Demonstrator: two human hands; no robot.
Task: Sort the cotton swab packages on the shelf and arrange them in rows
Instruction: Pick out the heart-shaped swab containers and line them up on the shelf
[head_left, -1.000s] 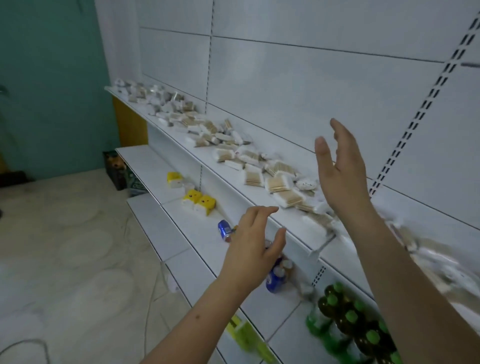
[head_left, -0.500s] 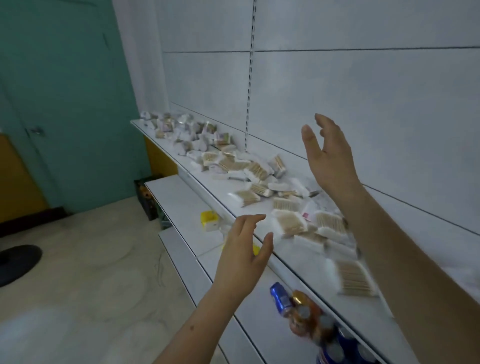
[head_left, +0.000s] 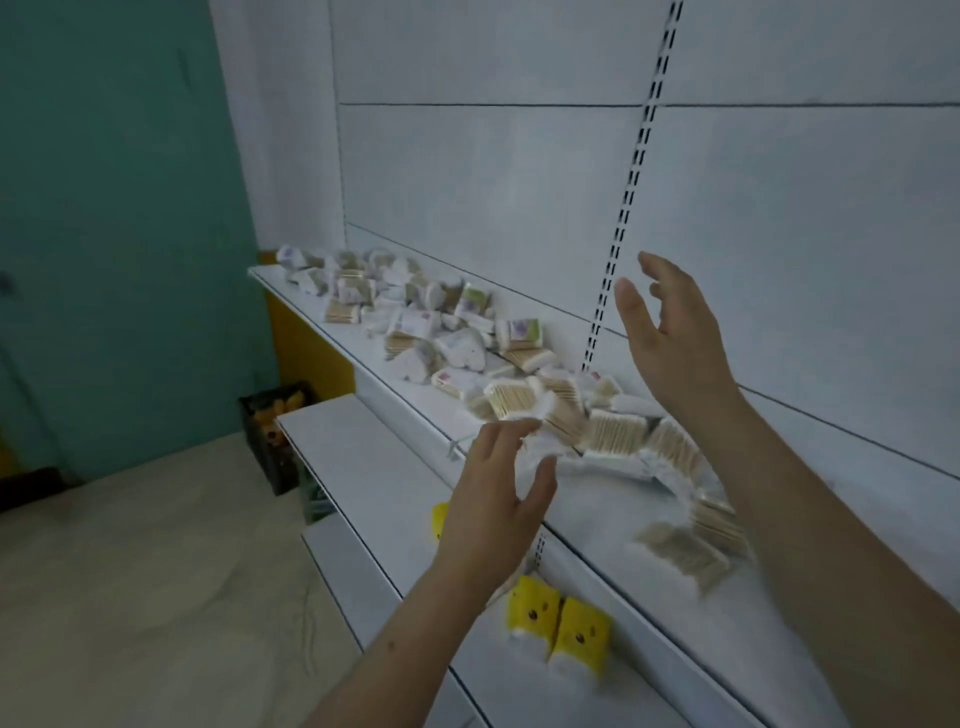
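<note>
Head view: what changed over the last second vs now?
The camera swung left along the shelf, bringing the far pile of cotton swab packages closer. The left hand rose from below the shelf edge to the nearest packages; whether it touches them cannot be told. Nothing was gripped or let go. The right hand stays raised and open above the packages, which lie unsorted.
</note>
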